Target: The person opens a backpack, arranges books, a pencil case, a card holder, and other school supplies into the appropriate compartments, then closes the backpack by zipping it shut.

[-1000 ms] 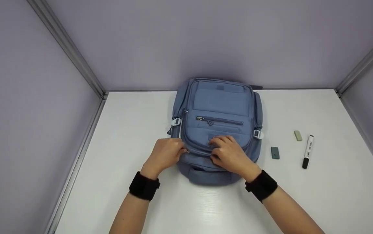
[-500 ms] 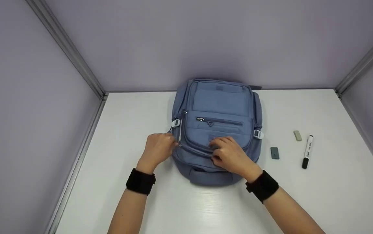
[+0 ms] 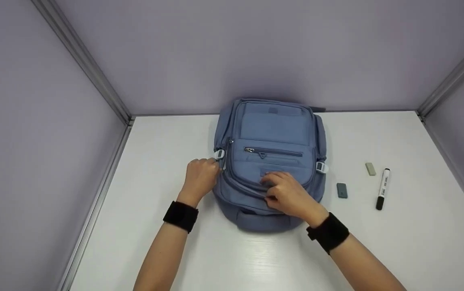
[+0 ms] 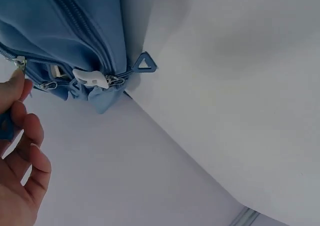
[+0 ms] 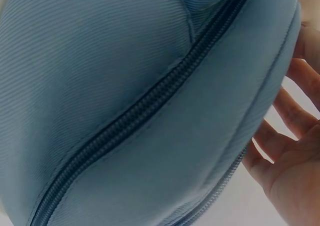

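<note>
backpack (image 3: 271, 161): lies flat under both my hands, steadied for unzipping.
left hand (image 3: 201, 178): pinches the zipper pull (image 4: 19, 63) at the pack's left edge; i have drawn it up along the side since the earlier frame.
right hand (image 3: 287, 193): fingers curled, gripping the front pocket; unchanged.
marker (image 3: 382, 188): well right of my right hand.

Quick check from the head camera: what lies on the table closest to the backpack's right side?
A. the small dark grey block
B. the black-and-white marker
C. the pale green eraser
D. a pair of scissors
A: the small dark grey block lies just off the backpack, while the pale eraser and the marker lie farther out on the table.
</note>
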The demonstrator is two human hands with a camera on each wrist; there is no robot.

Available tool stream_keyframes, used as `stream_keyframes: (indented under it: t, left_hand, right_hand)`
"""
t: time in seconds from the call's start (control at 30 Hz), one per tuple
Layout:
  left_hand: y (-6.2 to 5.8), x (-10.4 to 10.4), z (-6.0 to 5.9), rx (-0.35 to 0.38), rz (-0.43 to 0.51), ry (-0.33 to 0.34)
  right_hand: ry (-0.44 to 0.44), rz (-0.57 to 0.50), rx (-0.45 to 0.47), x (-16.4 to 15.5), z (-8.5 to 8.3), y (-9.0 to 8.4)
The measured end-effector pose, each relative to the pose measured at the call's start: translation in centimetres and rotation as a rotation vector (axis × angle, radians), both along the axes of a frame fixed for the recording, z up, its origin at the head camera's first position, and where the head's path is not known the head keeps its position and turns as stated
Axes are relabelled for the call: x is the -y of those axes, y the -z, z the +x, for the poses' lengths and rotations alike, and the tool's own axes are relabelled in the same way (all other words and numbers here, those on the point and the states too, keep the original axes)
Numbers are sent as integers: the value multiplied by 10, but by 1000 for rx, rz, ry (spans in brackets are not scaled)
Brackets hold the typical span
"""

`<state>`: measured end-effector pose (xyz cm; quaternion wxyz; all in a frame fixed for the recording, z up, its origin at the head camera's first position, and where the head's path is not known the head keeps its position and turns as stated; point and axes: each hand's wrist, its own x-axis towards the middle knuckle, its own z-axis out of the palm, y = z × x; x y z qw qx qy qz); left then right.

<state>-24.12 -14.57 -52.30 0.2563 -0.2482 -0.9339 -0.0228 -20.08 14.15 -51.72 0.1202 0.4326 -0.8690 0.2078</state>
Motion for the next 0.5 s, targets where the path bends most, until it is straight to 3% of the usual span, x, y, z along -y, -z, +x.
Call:
stream_keyframes:
  t: [0.3,0.5]
  left_hand:
    - [10,-3,-20,-65,-14,-54]
    - [11,-5,-30,-64,-4,-90]
  right_hand:
    - [-51,-17,90,-5,5,-4]
    - [-97,-10,113,-8,8,-6]
